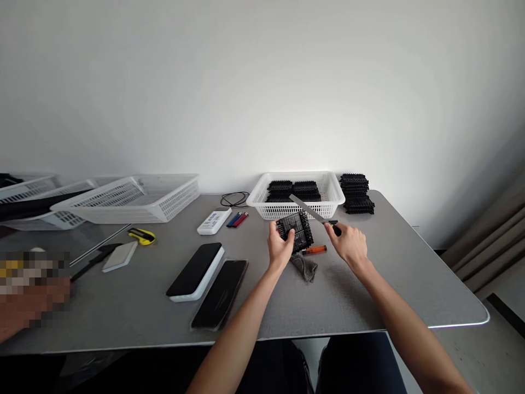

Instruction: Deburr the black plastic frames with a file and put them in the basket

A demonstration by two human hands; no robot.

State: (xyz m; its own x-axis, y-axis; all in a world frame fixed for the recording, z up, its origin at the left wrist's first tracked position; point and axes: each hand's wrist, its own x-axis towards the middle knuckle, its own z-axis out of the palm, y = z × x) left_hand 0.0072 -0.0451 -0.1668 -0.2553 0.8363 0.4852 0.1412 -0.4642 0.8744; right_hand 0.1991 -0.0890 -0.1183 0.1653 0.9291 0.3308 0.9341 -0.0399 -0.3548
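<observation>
My left hand [281,246] is closed on a black plastic part [296,230] with toothed edges and a gridded face, held tilted above the table with the thumb across it. In my right hand [348,241] is a tool with a long flat grey blade [305,206] and a dark handle with a touch of yellow; I cannot tell whether it is a knife or a file. Its blade points up and left, above the black part and apart from it. Below lie a grey cloth [305,267] and an orange-handled tool [315,249].
Behind my hands, a white basket [295,210] holds more black parts, with a stack [356,192] beside it. Leftward are two phone-like slabs [219,295], a white box [214,221], lighters [238,220], a yellow cutter [142,236] and more baskets [176,202]. Another person's hand [33,295] is far left.
</observation>
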